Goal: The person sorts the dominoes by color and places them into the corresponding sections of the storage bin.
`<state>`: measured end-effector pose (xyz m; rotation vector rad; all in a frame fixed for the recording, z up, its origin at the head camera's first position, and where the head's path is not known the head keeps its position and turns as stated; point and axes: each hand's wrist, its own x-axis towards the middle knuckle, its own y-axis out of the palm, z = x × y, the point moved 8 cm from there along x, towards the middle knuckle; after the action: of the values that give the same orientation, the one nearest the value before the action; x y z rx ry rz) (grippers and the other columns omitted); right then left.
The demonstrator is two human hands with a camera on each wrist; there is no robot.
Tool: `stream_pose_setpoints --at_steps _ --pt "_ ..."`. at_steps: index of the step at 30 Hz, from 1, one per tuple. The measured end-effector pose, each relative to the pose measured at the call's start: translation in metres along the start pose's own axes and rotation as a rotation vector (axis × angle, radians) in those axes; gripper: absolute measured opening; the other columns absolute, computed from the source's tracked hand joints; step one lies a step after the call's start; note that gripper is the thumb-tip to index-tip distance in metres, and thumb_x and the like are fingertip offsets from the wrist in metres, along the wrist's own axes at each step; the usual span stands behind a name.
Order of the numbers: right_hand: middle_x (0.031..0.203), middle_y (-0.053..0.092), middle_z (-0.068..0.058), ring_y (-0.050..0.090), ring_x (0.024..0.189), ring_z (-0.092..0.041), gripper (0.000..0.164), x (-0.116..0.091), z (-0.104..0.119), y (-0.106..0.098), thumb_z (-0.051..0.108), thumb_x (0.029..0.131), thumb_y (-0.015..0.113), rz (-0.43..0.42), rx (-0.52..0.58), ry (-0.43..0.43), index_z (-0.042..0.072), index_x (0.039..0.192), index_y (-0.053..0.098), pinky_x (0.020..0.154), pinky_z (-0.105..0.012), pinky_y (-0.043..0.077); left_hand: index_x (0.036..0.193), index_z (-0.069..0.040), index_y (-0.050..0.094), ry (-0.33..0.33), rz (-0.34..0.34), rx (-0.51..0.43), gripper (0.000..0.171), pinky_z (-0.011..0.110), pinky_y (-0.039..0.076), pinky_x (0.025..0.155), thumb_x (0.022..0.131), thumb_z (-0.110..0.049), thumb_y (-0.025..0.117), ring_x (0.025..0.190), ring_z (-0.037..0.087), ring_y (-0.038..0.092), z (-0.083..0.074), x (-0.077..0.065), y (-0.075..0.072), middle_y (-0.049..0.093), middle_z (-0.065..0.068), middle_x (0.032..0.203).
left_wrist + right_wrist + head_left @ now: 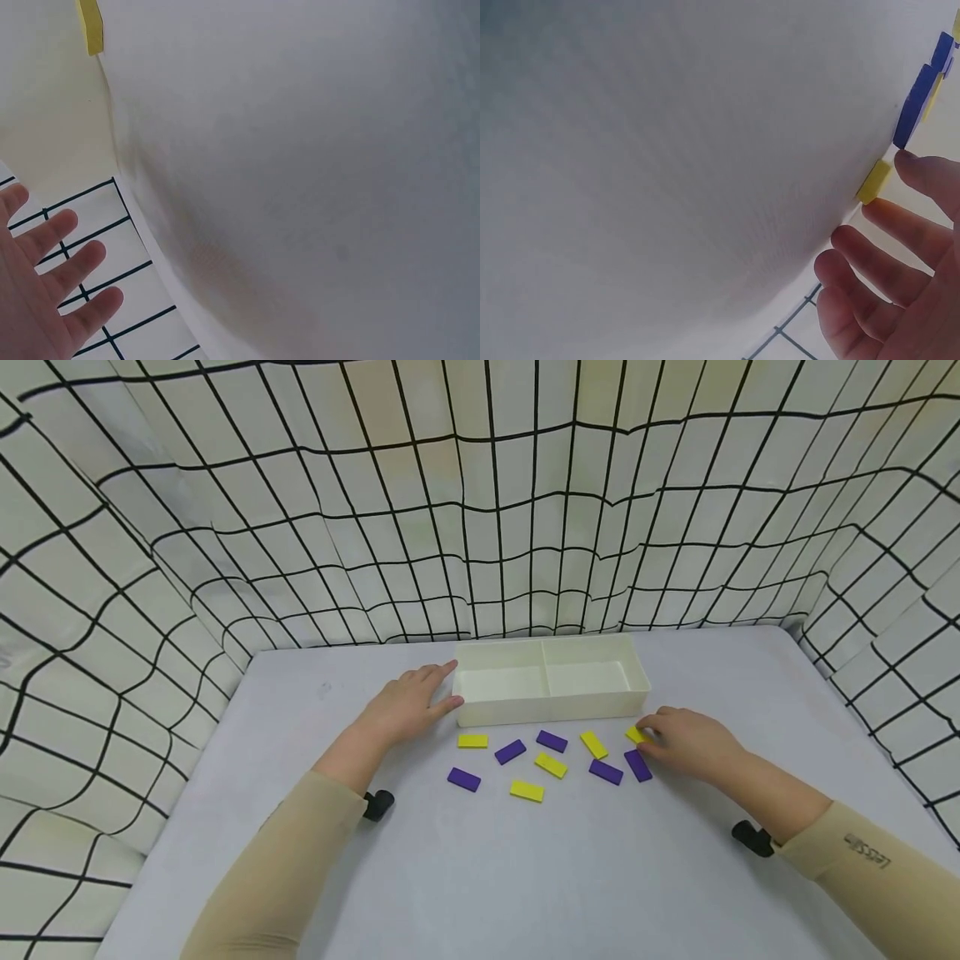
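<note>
A white two-compartment tray [498, 710] stands toward the back of the table. At its left end my left hand [408, 706] rests with fingers spread and thumb and fingertips at the wall; the left wrist view shows those fingers [79, 266] extended. My right hand [693, 743] is just past the tray's front right corner, pinching a small yellow block [636, 734] between thumb and index finger. That block [874, 181] is still down at the table surface in the right wrist view. Beside the right thumb lies a purple block [638, 765].
Several loose yellow blocks [527, 791] and purple blocks [464, 779] lie scattered in front of the tray. White table cloth [480, 877] spreads under everything. A black grid net [495, 510] over pale sheeting encloses the back and sides.
</note>
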<state>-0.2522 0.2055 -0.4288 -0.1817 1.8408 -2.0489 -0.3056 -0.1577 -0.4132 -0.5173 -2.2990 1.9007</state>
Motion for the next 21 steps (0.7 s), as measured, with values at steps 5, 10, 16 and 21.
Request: stream_pose_setpoints --at_steps 5,10,16,21 --pt "0.094 0.066 -0.003 0.063 0.083 -0.020 0.037 -0.0004 -0.0010 0.0017 0.030 0.088 0.073 0.001 -0.005 0.005 0.007 0.117 0.070 0.075 -0.041 0.055 0.160 -0.027 0.014 -0.002 0.024 -0.014 0.081 0.057 0.025 0.114 0.096 -0.071 0.036 0.146 0.035 0.027 -0.0007 0.0021 0.0018 0.029 0.009 0.160" --pt "0.095 0.065 -0.004 0.062 0.083 -0.020 0.035 -0.0008 -0.0024 0.0026 0.028 0.088 0.074 0.000 -0.002 0.009 0.007 0.116 0.071 0.075 -0.042 0.055 0.160 -0.028 0.013 -0.014 0.042 -0.067 0.080 0.057 0.025 0.114 0.096 -0.067 0.041 0.146 0.035 0.026 -0.0010 0.0035 0.0034 0.028 0.009 0.161" --pt "0.095 0.065 -0.004 0.061 0.083 -0.020 0.032 0.0009 -0.0044 0.0031 0.022 0.089 0.073 0.000 0.012 0.008 0.007 0.117 0.071 0.077 -0.043 0.055 0.160 -0.031 0.012 -0.043 0.061 -0.148 0.080 0.057 0.023 0.115 0.096 -0.063 0.047 0.148 0.033 0.023 0.0011 0.0042 0.0044 0.026 0.008 0.162" --pt "0.094 0.065 -0.002 0.061 0.082 -0.019 0.029 0.0026 -0.0053 0.0029 0.019 0.089 0.073 0.000 0.019 -0.006 0.007 0.116 0.071 0.079 -0.042 0.055 0.160 -0.030 0.011 -0.050 0.072 -0.185 0.081 0.058 0.021 0.115 0.096 -0.063 0.048 0.148 0.033 0.021 0.0015 0.0032 0.0027 0.024 0.009 0.162"
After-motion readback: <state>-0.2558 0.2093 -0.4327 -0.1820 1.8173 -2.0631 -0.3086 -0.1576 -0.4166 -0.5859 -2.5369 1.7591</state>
